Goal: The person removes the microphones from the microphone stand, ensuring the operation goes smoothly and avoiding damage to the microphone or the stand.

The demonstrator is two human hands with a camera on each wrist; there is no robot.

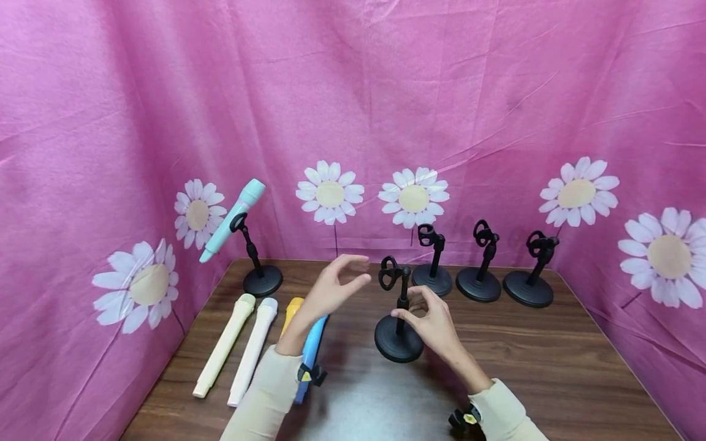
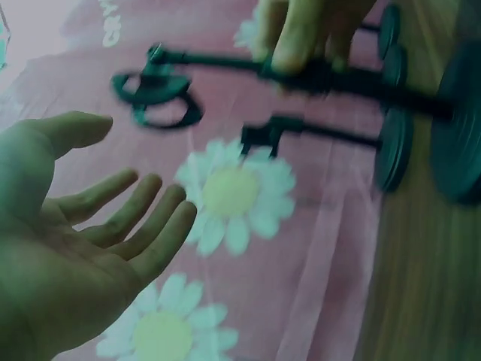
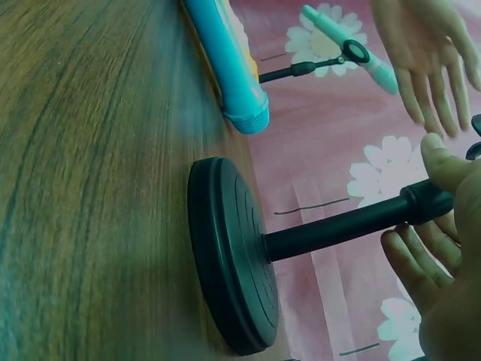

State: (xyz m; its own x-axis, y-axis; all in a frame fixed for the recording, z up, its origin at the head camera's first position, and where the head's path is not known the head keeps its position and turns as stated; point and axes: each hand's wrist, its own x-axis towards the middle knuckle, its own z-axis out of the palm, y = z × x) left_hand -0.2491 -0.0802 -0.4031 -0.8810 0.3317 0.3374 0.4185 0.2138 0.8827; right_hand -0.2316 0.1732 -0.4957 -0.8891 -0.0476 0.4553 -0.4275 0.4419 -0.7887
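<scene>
Blk stand [image 1: 403,301], pink daisy-print cloth [image 1: 353,98], part-hidden mic [image 1: 292,311] prob. orange

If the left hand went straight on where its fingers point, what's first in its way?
Probably the ring clip of the black stand the right hand holds; depth is unclear.

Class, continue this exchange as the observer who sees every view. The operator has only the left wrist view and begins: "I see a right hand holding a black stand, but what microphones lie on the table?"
Observer: Four: cream, white, yellow-orange and blue.

Operator: Which is nearest the held stand in the right hand?

Observer: The blue one, as the head view shows.

Operator: Is any stand outside my view?

Observer: Yes, another stand is at the back left, with a mint microphone tilted in its clip.
</scene>
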